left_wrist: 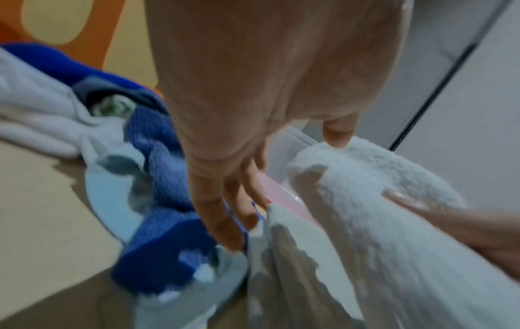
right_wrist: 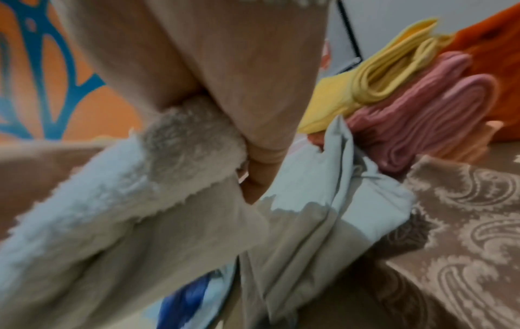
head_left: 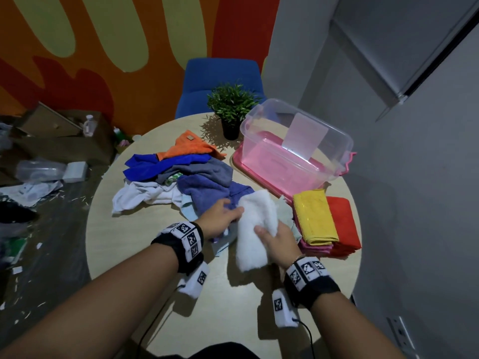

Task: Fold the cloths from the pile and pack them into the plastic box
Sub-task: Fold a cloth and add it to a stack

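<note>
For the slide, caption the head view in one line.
Both hands, left hand and right hand, hold a fluffy white cloth beside the unfolded pile, the plastic box still empty.

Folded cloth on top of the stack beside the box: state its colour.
Yellow folded cloth, lying on pink and red ones; clearest in the head view.
</note>
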